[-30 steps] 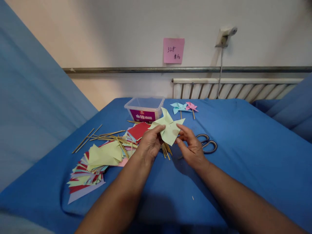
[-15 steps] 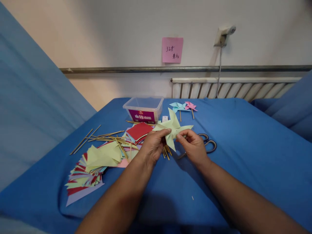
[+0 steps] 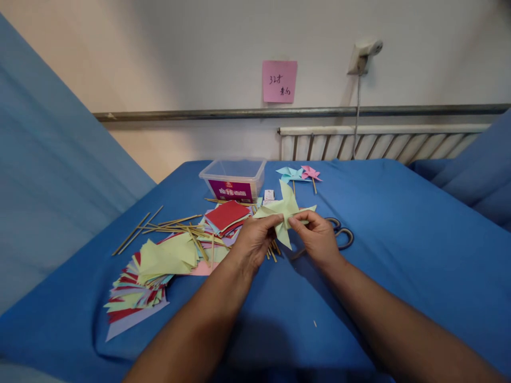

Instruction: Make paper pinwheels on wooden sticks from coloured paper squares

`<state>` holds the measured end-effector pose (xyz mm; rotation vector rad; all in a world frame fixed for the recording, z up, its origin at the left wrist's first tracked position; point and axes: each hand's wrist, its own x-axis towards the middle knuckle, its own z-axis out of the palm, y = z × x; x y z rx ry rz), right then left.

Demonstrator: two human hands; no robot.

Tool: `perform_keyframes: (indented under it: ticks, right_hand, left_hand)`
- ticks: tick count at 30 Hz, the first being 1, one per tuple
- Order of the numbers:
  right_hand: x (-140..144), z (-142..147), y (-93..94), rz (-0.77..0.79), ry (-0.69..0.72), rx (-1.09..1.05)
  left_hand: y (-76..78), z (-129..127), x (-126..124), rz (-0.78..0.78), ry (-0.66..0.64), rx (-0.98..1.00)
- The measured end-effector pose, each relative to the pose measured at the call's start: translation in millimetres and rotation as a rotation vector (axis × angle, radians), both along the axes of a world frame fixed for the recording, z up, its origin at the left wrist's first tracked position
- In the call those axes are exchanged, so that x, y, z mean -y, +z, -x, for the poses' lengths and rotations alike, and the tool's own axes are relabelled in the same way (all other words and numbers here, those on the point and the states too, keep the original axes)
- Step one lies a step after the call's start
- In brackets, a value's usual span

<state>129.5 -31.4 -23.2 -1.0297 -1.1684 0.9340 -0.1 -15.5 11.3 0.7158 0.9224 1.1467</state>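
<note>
Two bare hands meet over a blue cloth-covered surface, pinching a pale green paper pinwheel between them. The left hand closes thumb and fingertips on the pinwheel's left side; the right hand grips its centre from the right, fingers curled tight. The pinwheel is held just above the cloth, its pointed, folded blades fanning up and down from the fingers.

Under and behind the hands lie thin wooden sticks, scattered loose and crossing one another. To the left spreads a fanned heap of flat paper squares in green, red, pink and lilac, with a smaller stack topped by red paper nearer the middle. A pair of scissors with dark looped handles lies just beside the right hand.

Further back stand a clear plastic tub with a purple label and two finished pinwheels on sticks, one light blue and one pink, lying side by side. On the wall above, a pink sticky note bears handwriting, over a metal rail and a ribbed white radiator.
</note>
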Motion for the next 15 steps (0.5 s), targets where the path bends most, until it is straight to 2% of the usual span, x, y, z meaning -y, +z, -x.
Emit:
perform_keyframes:
  ticks: [9, 15]
  right_hand:
    - [-2.2, 0.8, -0.8, 0.067, -0.059, -0.034]
    - [-1.8, -0.1, 0.8, 0.032, -0.108, 0.035]
  left_hand:
    - [1.3, -3.7, 2.8, 0.021, -0.024, -0.012]
    - [0.2, -3.9, 2.3, 0.021, -0.037, -0.006]
